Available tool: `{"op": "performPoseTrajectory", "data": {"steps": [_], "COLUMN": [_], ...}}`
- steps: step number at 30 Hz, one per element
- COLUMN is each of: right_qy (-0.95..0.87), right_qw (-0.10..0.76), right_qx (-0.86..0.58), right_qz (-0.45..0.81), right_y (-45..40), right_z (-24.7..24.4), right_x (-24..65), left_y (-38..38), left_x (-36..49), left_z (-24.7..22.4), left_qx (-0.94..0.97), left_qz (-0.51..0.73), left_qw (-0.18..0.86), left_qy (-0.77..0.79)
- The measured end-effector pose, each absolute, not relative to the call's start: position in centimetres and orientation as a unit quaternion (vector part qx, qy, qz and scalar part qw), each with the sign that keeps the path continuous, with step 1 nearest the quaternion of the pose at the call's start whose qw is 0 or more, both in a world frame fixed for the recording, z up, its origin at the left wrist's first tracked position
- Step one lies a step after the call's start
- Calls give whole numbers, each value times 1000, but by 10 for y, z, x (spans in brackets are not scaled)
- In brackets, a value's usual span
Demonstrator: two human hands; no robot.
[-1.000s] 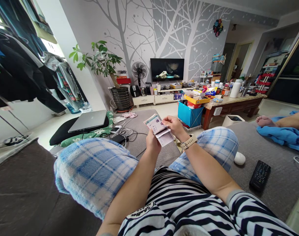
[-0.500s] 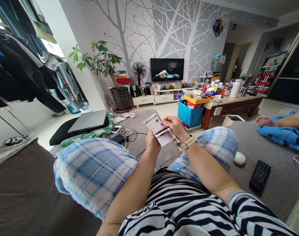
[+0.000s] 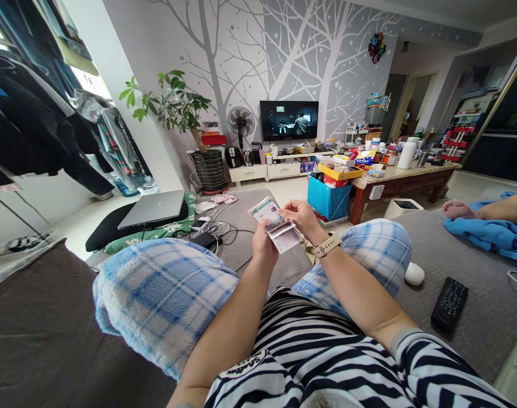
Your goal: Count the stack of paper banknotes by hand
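Top banknote (image 3: pixel 282 228) has folded lower; left hand (image 3: pixel 264 247) clamps the banknote stack (image 3: pixel 263 210), fingers closed, probably steadying it while right hand (image 3: pixel 304 217) pinches its edge, fingertips together.

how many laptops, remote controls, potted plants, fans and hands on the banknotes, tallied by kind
Laptop: 1
Remote control: 1
Potted plant: 1
Fan: 1
Left hand and right hand on the banknotes: 2
Total: 6
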State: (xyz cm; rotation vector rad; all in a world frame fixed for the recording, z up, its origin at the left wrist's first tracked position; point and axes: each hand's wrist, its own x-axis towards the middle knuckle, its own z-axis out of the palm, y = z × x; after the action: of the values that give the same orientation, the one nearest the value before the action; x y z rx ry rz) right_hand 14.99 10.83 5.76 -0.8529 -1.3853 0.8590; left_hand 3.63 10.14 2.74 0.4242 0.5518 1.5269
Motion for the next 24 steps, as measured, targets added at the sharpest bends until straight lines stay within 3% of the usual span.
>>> {"op": "performPoseTrajectory", "data": {"steps": [7,24], "right_qy": [-577,-594], "right_qw": [626,611], "right_qx": [-414,-423], "right_qz": [322,308], "right_y": [117,119], "right_z": [51,48], "right_x": [153,154], "left_y": [101,103], "left_x": [35,36], "left_z": [23,23], "left_qx": [261,204], "left_qz": [655,674], "left_qw": [671,663], "left_qy": [230,253]}}
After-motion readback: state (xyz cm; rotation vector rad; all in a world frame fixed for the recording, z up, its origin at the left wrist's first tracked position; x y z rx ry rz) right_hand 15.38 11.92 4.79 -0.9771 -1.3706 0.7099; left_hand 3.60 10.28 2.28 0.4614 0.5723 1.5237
